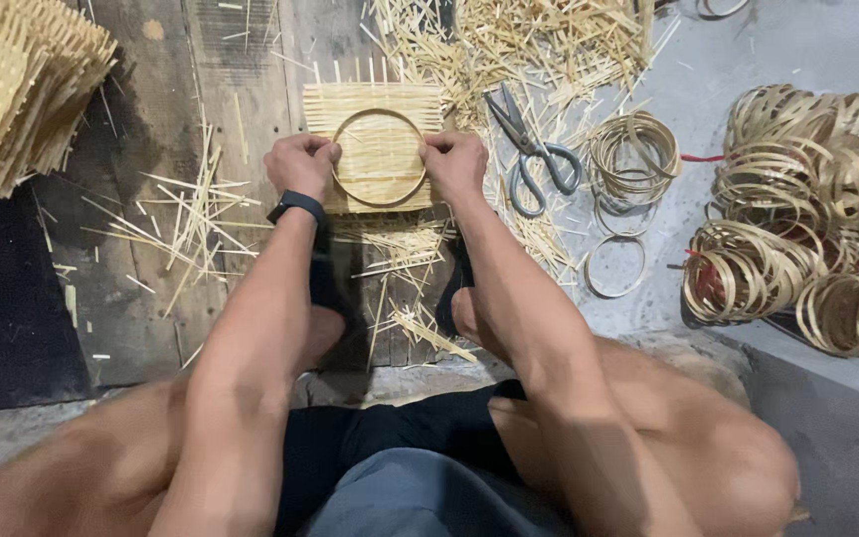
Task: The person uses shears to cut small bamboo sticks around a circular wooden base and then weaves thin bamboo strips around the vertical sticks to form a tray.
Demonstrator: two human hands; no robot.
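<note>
Fingers point(322, 151) of the left hand point(300, 166) are curled tight on the left edge of a thin bamboo ring point(380, 157), and those of the right hand point(455, 164) pinch its right edge the same way, so both hands hold the hoop pressed flat against a small square woven bamboo mat point(375, 109). Ring and mat lie on a worn wooden board point(241, 60) on the floor, at about 12 o'clock from the person's knees, with the ring sitting on the lower half of the mat and loose strip ends sticking up past the mat's far edge. A black wristband point(297, 206) circles the left wrist. At 10 o'clock, well apart from the hands, a stack of finished woven mats point(17, 85) leans off the board's corner. Bamboo slivers point(186, 214) are scattered at 9 o'clock beside the left forearm, and a thicker heap of offcuts point(539, 40) spreads from 12 to 1 o'clock. A pair of large scissors point(534, 149) lies just beside the right hand at 2 o'clock, blades pointing away from the person. Past the scissors, loose bamboo hoops point(633, 154) rest on the grey floor point(797, 50), and at 3 o'clock bundles of many more hoops point(817, 219) are piled together, some tied with red cord.
</note>
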